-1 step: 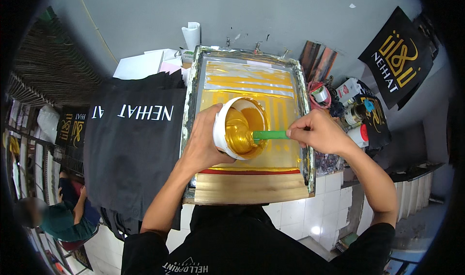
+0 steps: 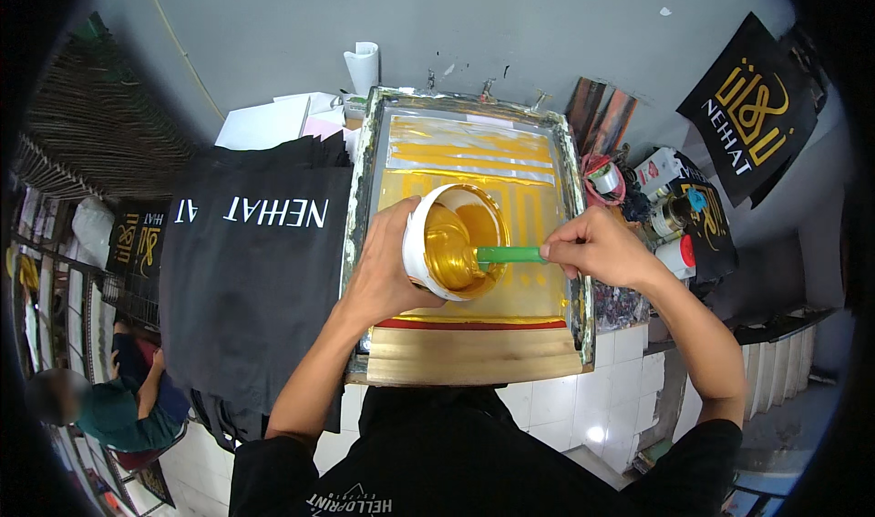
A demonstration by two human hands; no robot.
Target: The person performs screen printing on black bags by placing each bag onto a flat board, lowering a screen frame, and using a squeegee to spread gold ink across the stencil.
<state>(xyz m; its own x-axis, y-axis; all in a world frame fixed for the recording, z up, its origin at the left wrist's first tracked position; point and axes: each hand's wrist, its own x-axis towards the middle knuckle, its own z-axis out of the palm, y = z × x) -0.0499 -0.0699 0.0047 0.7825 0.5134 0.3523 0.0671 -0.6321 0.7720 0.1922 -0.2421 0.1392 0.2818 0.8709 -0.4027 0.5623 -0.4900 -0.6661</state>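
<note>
My left hand (image 2: 381,266) is wrapped round the side of a white tub (image 2: 416,248), tilted so that its mouth shows. Thick gold ink (image 2: 449,242) fills the lower left of the tub and smears its inner wall. Between the thumb and fingers of my right hand (image 2: 592,248) is pinched a green stick (image 2: 512,255), whose far end sits in the ink. Under the tub lies a screen-printing frame (image 2: 354,216) with gold ink streaked over its mesh. A wooden squeegee (image 2: 474,355) with a red blade rests across the frame's near end.
Left of the frame lies a stack of black printed bags (image 2: 251,289). Jars and tubs, one with a red lid (image 2: 675,255), crowd the right side. A black printed sample (image 2: 749,112) hangs at the far right. Another person (image 2: 123,412) sits at the lower left.
</note>
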